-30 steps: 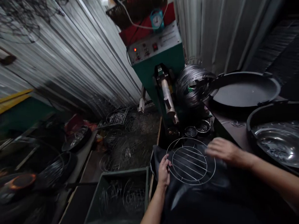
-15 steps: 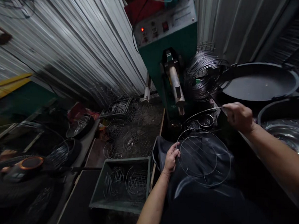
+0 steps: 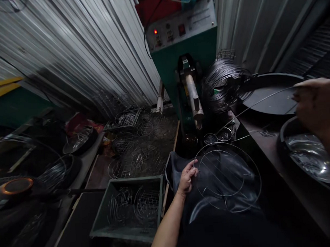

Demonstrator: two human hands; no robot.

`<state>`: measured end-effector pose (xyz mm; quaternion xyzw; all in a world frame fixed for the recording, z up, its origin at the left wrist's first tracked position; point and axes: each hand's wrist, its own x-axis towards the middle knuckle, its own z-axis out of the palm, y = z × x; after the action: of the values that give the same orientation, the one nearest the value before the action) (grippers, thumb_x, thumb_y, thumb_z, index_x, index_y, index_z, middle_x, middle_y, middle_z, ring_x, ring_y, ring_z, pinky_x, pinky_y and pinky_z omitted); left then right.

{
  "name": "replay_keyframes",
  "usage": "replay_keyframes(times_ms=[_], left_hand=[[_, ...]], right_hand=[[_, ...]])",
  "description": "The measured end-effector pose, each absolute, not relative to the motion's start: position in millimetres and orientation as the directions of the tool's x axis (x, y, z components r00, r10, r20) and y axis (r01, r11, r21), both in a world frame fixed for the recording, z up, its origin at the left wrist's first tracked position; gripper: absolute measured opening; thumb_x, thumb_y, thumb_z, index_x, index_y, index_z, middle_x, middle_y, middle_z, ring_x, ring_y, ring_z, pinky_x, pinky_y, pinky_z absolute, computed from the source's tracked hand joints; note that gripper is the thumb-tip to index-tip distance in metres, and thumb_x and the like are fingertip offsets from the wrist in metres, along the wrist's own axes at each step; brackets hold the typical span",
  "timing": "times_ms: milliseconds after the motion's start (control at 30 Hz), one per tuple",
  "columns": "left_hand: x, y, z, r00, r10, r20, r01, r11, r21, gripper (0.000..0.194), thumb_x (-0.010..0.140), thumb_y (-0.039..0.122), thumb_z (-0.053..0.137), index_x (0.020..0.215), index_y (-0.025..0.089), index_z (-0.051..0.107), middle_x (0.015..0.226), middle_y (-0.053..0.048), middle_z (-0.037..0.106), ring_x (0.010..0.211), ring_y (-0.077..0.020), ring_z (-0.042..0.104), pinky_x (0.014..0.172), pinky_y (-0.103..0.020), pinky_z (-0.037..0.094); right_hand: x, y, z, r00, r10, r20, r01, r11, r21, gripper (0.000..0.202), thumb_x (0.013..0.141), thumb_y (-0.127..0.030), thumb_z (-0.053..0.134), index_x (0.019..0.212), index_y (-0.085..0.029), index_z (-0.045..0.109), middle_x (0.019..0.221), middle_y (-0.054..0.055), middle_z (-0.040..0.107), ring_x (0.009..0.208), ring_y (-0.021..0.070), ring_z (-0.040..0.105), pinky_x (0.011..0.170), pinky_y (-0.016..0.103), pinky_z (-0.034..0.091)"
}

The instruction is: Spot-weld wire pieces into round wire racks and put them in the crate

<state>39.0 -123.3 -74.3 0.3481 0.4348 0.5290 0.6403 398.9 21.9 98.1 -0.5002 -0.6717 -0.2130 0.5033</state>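
Note:
My left hand (image 3: 187, 178) pinches the left rim of a round wire rack (image 3: 222, 176), which has an outer ring, an inner ring and straight cross wires. The rack is held over the dark apron (image 3: 178, 166) at my lap. At the right, my blurred right hand (image 3: 317, 104) is closed on a thin metal wire hoop (image 3: 258, 100). Two strands of the hoop run from this hand down-left past the rack's far edge. Whether the hoop touches the rack I cannot tell.
Ahead stands a green machine (image 3: 186, 46) with a jutting metal electrode arm (image 3: 193, 95). A wire coil (image 3: 223, 84) and large pans (image 3: 267, 97) are at the right. On the left, a green crate (image 3: 126, 232) holds wire racks, with more wire parts (image 3: 141, 153) behind.
My right hand has moved right and slightly up, drawing the hoop along with it. My left hand keeps its hold on the rack. The view has shifted a little to the right.

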Motion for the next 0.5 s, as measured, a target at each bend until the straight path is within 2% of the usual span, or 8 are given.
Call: replay_keyframes(times_ms=[67,167,200,233,300,367,433,500], left_hand=[[49.2,-114.2,-70.4,0.116,0.977,-0.177,-0.351,0.207,0.913,0.048,0.072,0.034,0.062,0.115,0.012,0.060,0.059,0.002,0.046,0.059,-0.0092,0.038,0.066,-0.025,0.033],[62.1,-100.2,-66.2,0.210,0.958,-0.196,-0.289,0.252,0.924,0.049,0.072,0.034,0.062,0.116,0.013,0.059,0.063,0.001,0.050,0.058,-0.0092,0.037,0.064,-0.025,0.032],[64.2,-97.1,-66.5,0.220,0.953,-0.206,-0.277,0.264,0.924,0.049,0.072,0.034,0.062,0.116,0.013,0.059,0.063,0.001,0.050,0.059,-0.0092,0.038,0.064,-0.025,0.032],[64.9,-95.3,-67.8,0.218,0.952,-0.215,-0.278,0.272,0.921,0.049,0.072,0.034,0.063,0.116,0.012,0.059,0.062,0.001,0.049,0.059,-0.0093,0.038,0.064,-0.025,0.031],[62.9,-94.7,-72.7,0.175,0.959,-0.223,-0.317,0.269,0.909,0.049,0.072,0.034,0.063,0.114,0.010,0.059,0.060,0.002,0.047,0.060,-0.0093,0.039,0.065,-0.025,0.032],[58.6,-96.6,-78.4,0.123,0.961,-0.249,-0.387,0.277,0.880,0.050,0.074,0.041,0.061,0.113,0.009,0.059,0.059,0.002,0.047,0.060,-0.0095,0.040,0.066,-0.024,0.032],[54.8,-98.3,-82.2,0.127,0.948,-0.293,-0.467,0.318,0.825,0.057,0.079,0.053,0.050,0.112,0.007,0.059,0.061,-0.001,0.049,0.060,-0.0104,0.043,0.063,-0.023,0.033],[52.8,-98.6,-83.1,0.171,0.932,-0.320,-0.543,0.360,0.759,0.069,0.081,0.063,0.034,0.110,0.006,0.060,0.063,-0.004,0.052,0.059,-0.0114,0.045,0.060,-0.024,0.033]], right_hand=[[365.9,6.3,105.1,0.017,0.465,0.885,0.770,0.558,-0.308,0.029,0.093,-0.040,0.038,0.096,-0.018,0.057,0.069,0.003,0.058,0.057,0.0102,0.055,0.053,0.026,0.039],[308.8,-10.0,115.6,-0.117,0.459,0.881,0.496,0.795,-0.349,0.014,0.091,-0.028,0.044,0.093,-0.019,0.055,0.070,-0.001,0.055,0.055,0.0074,0.049,0.052,0.023,0.038],[296.2,-12.1,118.8,-0.176,0.485,0.857,0.417,0.825,-0.381,0.013,0.090,-0.027,0.046,0.092,-0.019,0.056,0.070,-0.002,0.054,0.054,0.0067,0.047,0.052,0.022,0.038],[288.8,-12.7,120.9,-0.198,0.556,0.807,0.359,0.808,-0.468,0.013,0.089,-0.027,0.047,0.093,-0.019,0.056,0.070,-0.002,0.053,0.053,0.0061,0.045,0.051,0.021,0.037],[288.6,-10.9,117.3,-0.223,0.781,0.584,0.271,0.625,-0.732,0.014,0.087,-0.028,0.050,0.093,-0.018,0.056,0.065,-0.004,0.049,0.048,0.0052,0.039,0.044,0.019,0.033],[300.5,-9.0,98.8,-0.231,0.954,0.192,0.218,0.243,-0.945,0.014,0.084,-0.029,0.050,0.092,-0.018,0.055,0.057,-0.006,0.041,0.041,0.0047,0.032,0.037,0.017,0.025],[313.6,-11.0,66.4,-0.211,0.963,-0.170,0.245,-0.116,-0.962,0.013,0.080,-0.026,0.049,0.090,-0.019,0.052,0.052,-0.008,0.036,0.036,0.0051,0.028,0.034,0.017,0.020],[321.9,-18.1,28.5,-0.136,0.937,-0.322,0.322,-0.265,-0.909,0.012,0.078,-0.025,0.048,0.087,-0.018,0.051,0.050,-0.007,0.037,0.035,0.0064,0.029,0.034,0.018,0.020]])
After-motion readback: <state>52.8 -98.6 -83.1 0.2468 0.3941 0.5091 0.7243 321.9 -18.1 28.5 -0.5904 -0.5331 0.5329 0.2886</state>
